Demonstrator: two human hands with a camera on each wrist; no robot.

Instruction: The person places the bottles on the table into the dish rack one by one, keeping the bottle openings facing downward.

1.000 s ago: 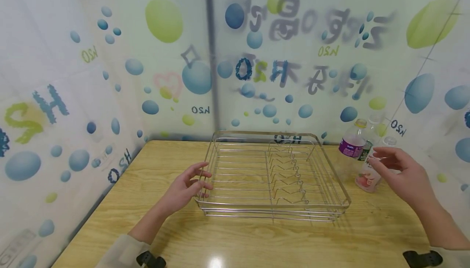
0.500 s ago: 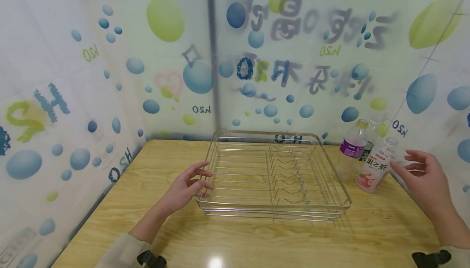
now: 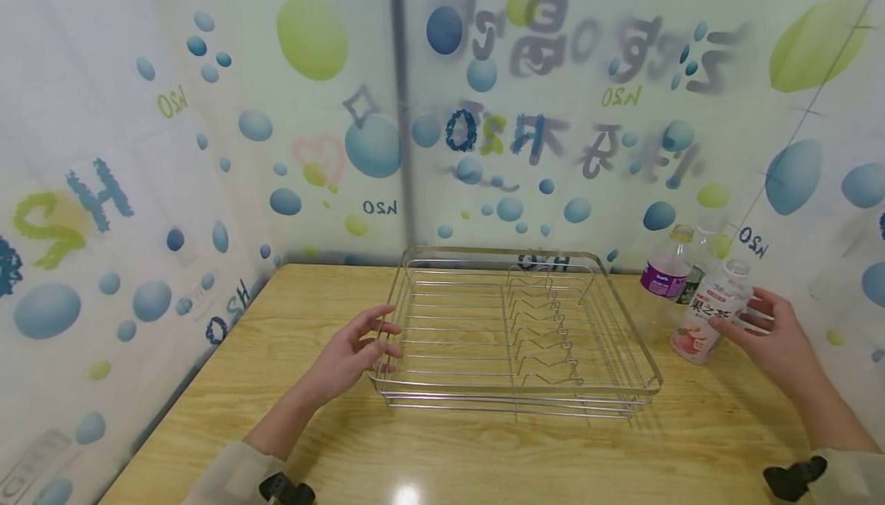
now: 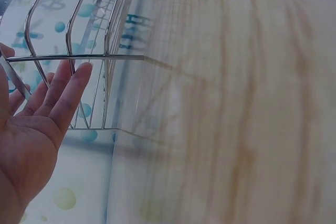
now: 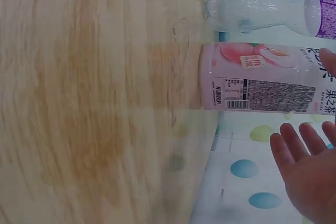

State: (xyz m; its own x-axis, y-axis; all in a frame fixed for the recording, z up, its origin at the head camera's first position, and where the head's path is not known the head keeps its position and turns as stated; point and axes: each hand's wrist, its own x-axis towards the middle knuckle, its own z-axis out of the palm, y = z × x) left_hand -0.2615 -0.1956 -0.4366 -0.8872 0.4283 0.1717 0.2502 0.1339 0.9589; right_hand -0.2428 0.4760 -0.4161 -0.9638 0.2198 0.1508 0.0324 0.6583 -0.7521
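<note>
A metal wire dish rack [image 3: 512, 389] stands on the wooden table. My left hand [image 3: 349, 355] rests at its left side, fingers relaxed and fairly straight among the bars; the left wrist view shows fingertips [image 4: 84, 69] at a wire. My right hand [image 3: 777, 343] is spread around the right side of a pink-labelled plastic drink bottle [image 3: 705, 317]. In the right wrist view the thumb [image 5: 328, 61] overlaps the label, which has peaches printed on it, while the other fingers [image 5: 283, 145] stand off from the bottle. That bottle is upright and has no cap.
Behind the pink bottle stand a purple-labelled bottle [image 3: 664, 280] with a yellowish cap and a clear bottle with a green label [image 3: 691, 287]. Patterned curtains [image 3: 332, 144] hang along the back and sides of the table [image 3: 332, 451].
The right hand first moved right, away from in front of the pink-labelled bottle, then came back left to its side with the thumb across it. The left hand and rack stayed put.
</note>
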